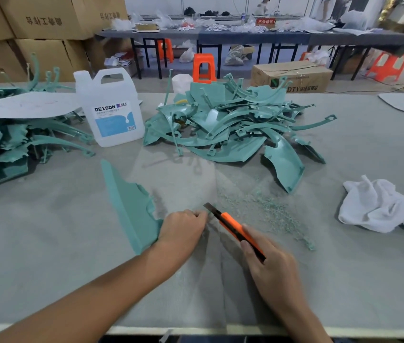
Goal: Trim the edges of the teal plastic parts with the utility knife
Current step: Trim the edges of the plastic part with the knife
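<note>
I noted my left hand (183, 229) curled round the near corner of one teal plastic part (129, 209), which stood tilted on the grey tabletop (72, 256) at centre-left. My right hand (270, 266) gripped the orange utility knife (235, 229), blade out, its tip just beside the left hand's fingers. Teal shavings (258, 206) lay right of the knife, a pile of teal parts (233, 125) sat further back beside a white DEXCON jug (112, 110), and a white cloth (381, 209) lay at the right.
</note>
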`<state>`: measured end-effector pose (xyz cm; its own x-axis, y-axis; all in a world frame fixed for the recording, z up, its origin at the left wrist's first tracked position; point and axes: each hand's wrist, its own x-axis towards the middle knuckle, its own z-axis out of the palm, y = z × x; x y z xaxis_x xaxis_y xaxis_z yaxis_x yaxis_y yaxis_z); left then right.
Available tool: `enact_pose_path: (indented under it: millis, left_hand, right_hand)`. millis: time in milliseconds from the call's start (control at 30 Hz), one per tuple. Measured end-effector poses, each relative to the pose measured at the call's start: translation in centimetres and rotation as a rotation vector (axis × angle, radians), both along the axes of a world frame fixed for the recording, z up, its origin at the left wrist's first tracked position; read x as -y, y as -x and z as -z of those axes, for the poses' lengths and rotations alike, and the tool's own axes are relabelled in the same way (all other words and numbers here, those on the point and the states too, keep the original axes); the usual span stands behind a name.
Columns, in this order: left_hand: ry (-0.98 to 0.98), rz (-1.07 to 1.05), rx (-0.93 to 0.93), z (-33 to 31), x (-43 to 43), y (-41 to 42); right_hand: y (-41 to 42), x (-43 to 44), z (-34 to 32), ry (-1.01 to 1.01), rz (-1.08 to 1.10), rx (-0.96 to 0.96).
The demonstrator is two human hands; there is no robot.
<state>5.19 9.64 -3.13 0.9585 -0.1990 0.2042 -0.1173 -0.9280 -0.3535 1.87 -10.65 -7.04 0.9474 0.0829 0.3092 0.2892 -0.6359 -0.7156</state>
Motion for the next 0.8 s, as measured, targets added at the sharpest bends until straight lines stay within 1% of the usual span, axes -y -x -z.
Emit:
enact_pose_path:
  millis: [133,167,233,300,333,400,433,467,533,600,667,733,800]
  left_hand:
    - [-0.006,0.033,-0.003,0.6,-0.3,-0.3]
    - [-0.010,0.022,-0.039,0.3,0.0,-0.1]
    - [-0.087,-0.026,-0.156,-0.3,0.1,0.1]
    - [-0.130,-0.024,-0.172,0.7,-0.3,-0.4]
    - [-0.115,-0.036,-0.185,0.8,-0.3,-0.4]
    - [-0.097,-0.054,-0.152,-0.2,0.1,0.0]
    - [-0.113,-0.046,-0.160,-0.5,0.2,0.1]
    - [-0.101,-0.069,-0.209,-0.3,0.2,0.0]
    - [-0.099,-0.043,-0.221,0.4,-0.1,-0.2]
    - [-0.059,-0.048,-0.165,-0.1,0.0,0.0]
    - [-0.081,-0.052,-0.160,-0.2,0.1,0.1]
    - [-0.070,-0.035,-0.194,0.5,-0.3,-0.2]
    - [-0.029,-0.052,-0.187,1.9,-0.6,-0.9]
  right_hand:
    - [-0.2,0.3,0.1,-0.028,0.036,0.026]
    - [-0.2,0.3,0.2,-0.028,0.023,0.019]
    - [-0.4,0.5,0.4,-0.032,0.035,0.002]
    - [-0.7,0.7,0.5,-0.072,0.082,-0.008]
    - [-0.7,0.8,0.6,-0.095,0.077,-0.016]
    - [-0.7,0.7,0.7,-0.104,0.033,-0.031]
    - [-0.7,0.7,0.8,-0.097,0.029,-0.034]
    - [-0.8,0.8,0.8,-0.092,0.043,-0.030]
    - [-0.9,0.9,0.9,-0.098,0.057,-0.024]
    - [-0.8,0.7,0.9,-0.101,0.027,-0.038]
    - [-0.9,0.7,0.9,-0.091,0.043,-0.037]
    - [-1.0,0.8,0.8,-0.099,0.073,-0.026]
    - [-0.9,0.8,0.9,-0.115,0.037,-0.034]
